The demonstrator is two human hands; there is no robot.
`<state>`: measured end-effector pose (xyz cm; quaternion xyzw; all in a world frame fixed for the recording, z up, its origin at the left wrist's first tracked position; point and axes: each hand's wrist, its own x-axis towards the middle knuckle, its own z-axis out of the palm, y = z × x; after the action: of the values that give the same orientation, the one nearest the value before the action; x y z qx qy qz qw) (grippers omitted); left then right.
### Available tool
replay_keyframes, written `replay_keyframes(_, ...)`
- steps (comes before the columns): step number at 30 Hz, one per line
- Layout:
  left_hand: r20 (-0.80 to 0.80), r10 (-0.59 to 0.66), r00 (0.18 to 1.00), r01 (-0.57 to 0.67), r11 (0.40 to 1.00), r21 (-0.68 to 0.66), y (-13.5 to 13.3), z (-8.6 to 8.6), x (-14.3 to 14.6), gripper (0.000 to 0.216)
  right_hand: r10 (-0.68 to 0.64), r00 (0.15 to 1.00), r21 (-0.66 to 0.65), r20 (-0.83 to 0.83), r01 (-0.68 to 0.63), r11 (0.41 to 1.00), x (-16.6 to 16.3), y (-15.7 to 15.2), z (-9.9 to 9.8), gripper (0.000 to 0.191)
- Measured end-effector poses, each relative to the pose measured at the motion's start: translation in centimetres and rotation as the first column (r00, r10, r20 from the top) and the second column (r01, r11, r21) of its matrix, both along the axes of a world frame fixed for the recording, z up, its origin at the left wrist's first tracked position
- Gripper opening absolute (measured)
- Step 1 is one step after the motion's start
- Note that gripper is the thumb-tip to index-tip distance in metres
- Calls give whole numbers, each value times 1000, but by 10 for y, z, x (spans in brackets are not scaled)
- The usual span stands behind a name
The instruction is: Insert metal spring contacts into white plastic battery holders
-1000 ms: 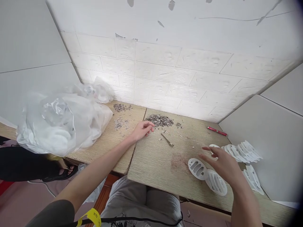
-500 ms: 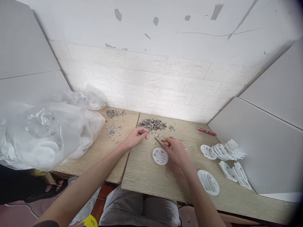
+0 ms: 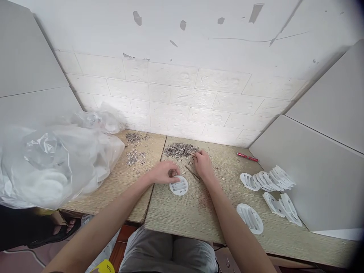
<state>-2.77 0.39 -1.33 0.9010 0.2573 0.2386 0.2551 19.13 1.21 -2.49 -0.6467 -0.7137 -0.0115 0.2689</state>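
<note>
One slotted white disc [image 3: 179, 188] is lying on the wooden table [image 3: 176, 216], its far edge under the thumb of the left hand [image 3: 166, 172]. That hand is resting in a loose curl, a gap showing between thumb and fingers. The right hand [image 3: 203, 163] is holding a narrow pinch at the edge of the pile of small metal pieces [image 3: 180, 150], near the tweezers [image 3: 192, 173]. The step in hand appears to be picking out a piece; the next move would be calling for a fine fingertip hold. The fingers are hiding their own tips, so neither grip can be confirmed; the frame's left edge is cropping the plastic bag [image 3: 82, 151].
</note>
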Motion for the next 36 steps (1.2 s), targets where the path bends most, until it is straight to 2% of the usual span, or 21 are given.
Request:
replay_keyframes(2, 35, 15, 999, -13, 998, -60, 0, 0, 1, 16, -1, 999, 26, -48, 2, 1000, 2, -2, -1, 24)
replay_keyframes(4, 83, 61, 995, -45, 983, -178, -1, 1, 2, 16, 2, 994, 60, -106, 5, 998, 4, -2, -1, 21)
replay_keyframes(8, 200, 172, 964, -71, 899, -433, -2, 5, 4, 22, 27, 968, 68, -248, -10, 998, 6, -1, -1, 18)
replay_keyframes(14, 316, 289, 904, -45, 799, -600, 3, 5, 4, 33, -3, 877, 24, -480, 17, 1000, 3, -5, 5, 23)
replay_keyframes(17, 351, 394, 849, -56, 729, -682, 5, 3, 5, 37, 18, 757, 11, -653, -14, 1000, 0, -9, 10, 23)
replay_keyframes(21, 411, 524, 746, -58, 667, -743, 8, 2, 6, 42, 95, 513, 26, -853, -140, 990, -7, -13, 15, 20)
replay_keyframes(24, 434, 579, 690, -33, 624, -781, 9, 3, 7, 43, 113, 423, 31, -899, -196, 980, -12, -16, 18, 20)
replay_keyframes(26, 440, 605, 663, -26, 607, -795, 9, 4, 7, 43, 112, 432, 20, -895, -213, 977, -16, -18, 18, 21)
replay_keyframes(29, 454, 604, 654, 19, 588, -809, 7, 6, 8, 41, 141, 499, 12, -855, -254, 967, -20, -20, 17, 22)
replay_keyframes(33, 464, 586, 664, 70, 569, -819, 3, 8, 11, 38, 206, 630, 35, -749, -273, 961, -23, -21, 15, 24)
replay_keyframes(36, 451, 557, 697, 84, 561, -824, 0, 9, 12, 37, 227, 683, 88, -695, -232, 969, -25, -23, 17, 22)
